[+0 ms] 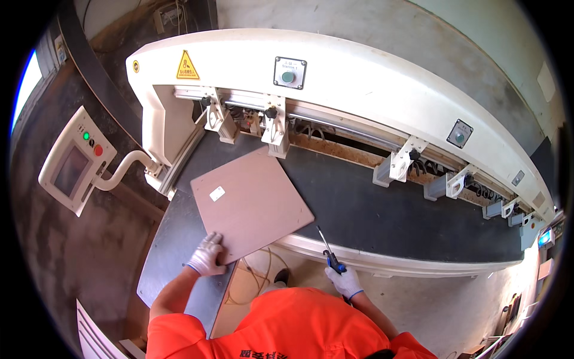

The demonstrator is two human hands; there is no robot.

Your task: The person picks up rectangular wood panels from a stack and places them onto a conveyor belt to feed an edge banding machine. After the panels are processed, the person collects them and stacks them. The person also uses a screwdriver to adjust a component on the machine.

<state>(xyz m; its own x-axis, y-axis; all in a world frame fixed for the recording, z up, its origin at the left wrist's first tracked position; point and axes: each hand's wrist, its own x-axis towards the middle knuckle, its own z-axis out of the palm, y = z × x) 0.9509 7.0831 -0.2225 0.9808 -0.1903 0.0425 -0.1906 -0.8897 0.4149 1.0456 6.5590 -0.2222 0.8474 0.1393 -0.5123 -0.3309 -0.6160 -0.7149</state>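
A flat brownish-pink board (251, 203) with a small white label lies turned at an angle on the machine's dark bed (382, 209). My left hand (207, 254), in a whitish glove, grips the board's near left edge; its fingers rest on the top face, while the thumb is hard to make out. In my gloved right hand (344, 281) is an air blow gun (335, 262), black and blue with a thin metal nozzle. The fingers are wrapped round its handle. Its nozzle points up and away, beside the board's right corner and in front of the bed's edge.
A long white machine beam (233, 54) arches over the bed, with several clamp units (275, 128) beneath it. A control panel (73, 160) on a bent arm stands at the left. The grey side table (167, 263) adjoins the bed. A yellowish hose (257, 278) hangs near my foot.
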